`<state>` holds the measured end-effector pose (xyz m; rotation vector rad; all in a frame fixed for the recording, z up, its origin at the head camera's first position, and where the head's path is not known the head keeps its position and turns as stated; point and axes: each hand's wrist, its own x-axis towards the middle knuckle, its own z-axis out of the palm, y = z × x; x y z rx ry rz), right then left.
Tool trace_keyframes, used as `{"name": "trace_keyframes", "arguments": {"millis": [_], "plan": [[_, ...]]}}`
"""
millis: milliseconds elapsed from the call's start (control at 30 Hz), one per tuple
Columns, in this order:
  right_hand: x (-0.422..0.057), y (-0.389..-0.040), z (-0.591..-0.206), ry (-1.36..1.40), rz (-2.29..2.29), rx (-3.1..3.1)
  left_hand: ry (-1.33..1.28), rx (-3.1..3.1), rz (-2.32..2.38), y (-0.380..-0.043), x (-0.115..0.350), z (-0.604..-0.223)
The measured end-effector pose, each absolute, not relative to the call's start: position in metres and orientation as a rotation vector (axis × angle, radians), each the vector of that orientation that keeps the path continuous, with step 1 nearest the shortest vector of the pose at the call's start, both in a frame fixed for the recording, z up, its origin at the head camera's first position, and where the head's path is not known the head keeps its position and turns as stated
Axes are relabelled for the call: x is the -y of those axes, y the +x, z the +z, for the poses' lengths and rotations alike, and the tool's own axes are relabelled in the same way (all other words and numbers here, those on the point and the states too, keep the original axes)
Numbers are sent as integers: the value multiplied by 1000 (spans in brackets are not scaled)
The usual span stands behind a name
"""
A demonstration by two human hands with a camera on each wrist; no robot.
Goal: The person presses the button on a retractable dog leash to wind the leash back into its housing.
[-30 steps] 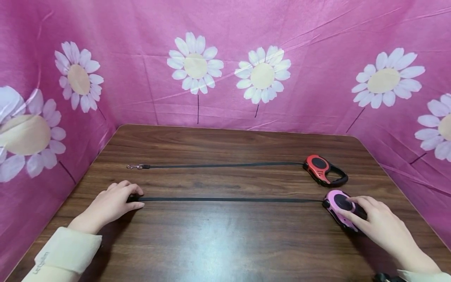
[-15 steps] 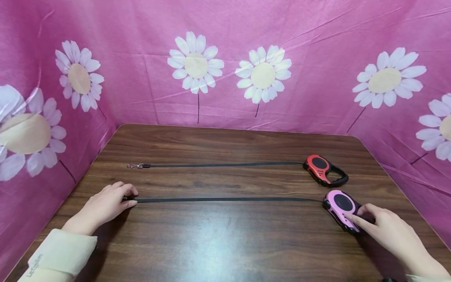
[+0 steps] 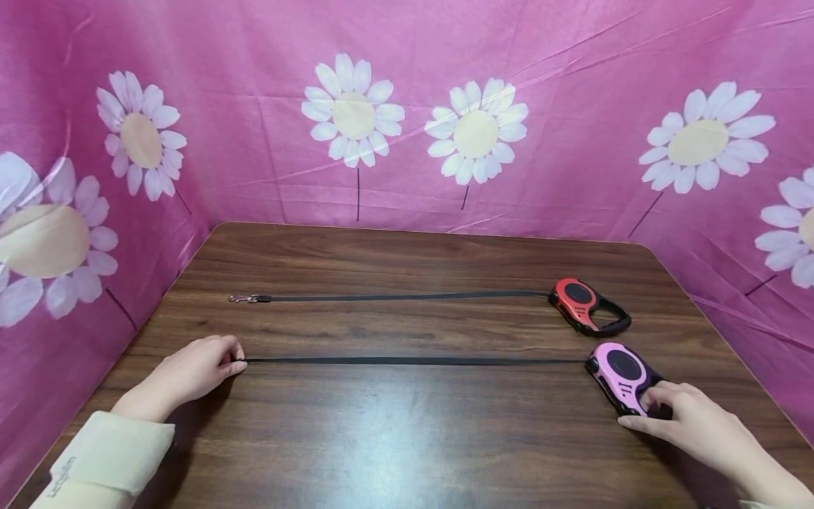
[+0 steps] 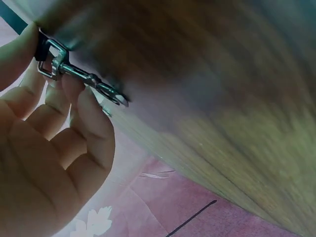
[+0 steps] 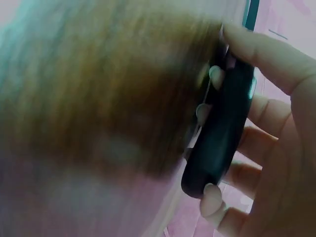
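A pink and black retractable dog leash lies on the right of the table, its black strap drawn out straight to the left. My right hand grips its black handle, fingers through the loop, as the right wrist view shows. At the strap's other end my left hand pinches the end piece between thumb and fingers. In the left wrist view a metal snap clip hangs across the fingers of that hand. The head view hides the clip behind the hand.
Farther back lies a red and black retractable leash, its strap stretched left to a metal clip. A pink cloth with white flowers surrounds the brown wooden table at the back and sides.
My right hand has slid from the top of the pink leash's casing to its handle and gripped it. The left hand has shifted slightly left along the strap to its end, and the strap looks tauter.
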<state>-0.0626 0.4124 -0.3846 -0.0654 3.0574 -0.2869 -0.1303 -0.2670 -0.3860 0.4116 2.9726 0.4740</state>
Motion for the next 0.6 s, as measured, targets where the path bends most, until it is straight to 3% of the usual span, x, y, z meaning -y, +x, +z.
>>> {"name": "trace_keyframes", "arguments": {"millis": [333, 600], "plan": [[-410, -66, -384, -62, -415, -2978, 337, -2971, 492, -129, 259, -373], [-408, -65, -389, -145, -515, -2989, 424, -3003, 542, -132, 256, -370]]}}
